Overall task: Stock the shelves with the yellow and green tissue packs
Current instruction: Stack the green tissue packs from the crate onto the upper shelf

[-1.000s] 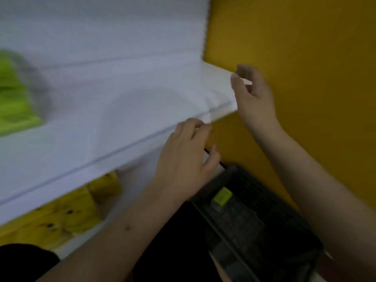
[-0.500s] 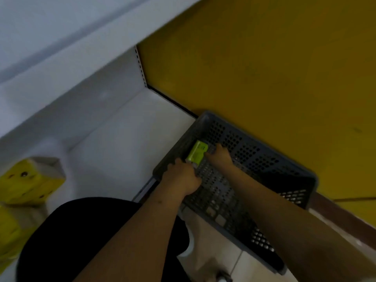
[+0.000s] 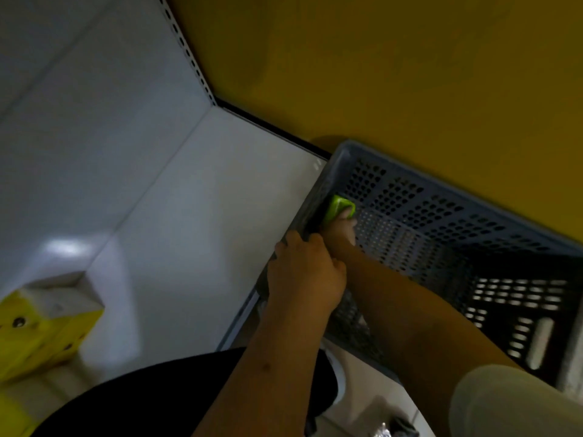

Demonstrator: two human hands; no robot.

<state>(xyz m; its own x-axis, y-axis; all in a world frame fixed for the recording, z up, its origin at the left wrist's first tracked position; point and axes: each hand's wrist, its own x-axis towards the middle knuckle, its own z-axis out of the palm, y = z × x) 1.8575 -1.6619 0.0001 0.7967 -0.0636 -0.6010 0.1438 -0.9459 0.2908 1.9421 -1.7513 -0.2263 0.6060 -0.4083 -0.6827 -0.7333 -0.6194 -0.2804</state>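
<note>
A small green tissue pack (image 3: 338,209) sits inside the grey perforated crate (image 3: 441,216), close to its near-left wall. My right hand (image 3: 342,230) reaches into the crate and its fingers hold the pack from below. Over the crate's left rim my left hand (image 3: 304,272) curls its fingers and grips the wall. Yellow tissue packs (image 3: 44,329) stand at the left on the white bottom shelf (image 3: 195,209).
A yellow wall (image 3: 378,74) rises behind the crate. The shelf's white back panel (image 3: 79,105) has a perforated upright along its right edge. My dark-clothed leg (image 3: 157,402) fills the bottom centre, above a pale floor.
My view has dropped from the upper shelf to the crate. Both hands came down from the shelf edge; the right took hold of the green pack, the left settled on the crate rim.
</note>
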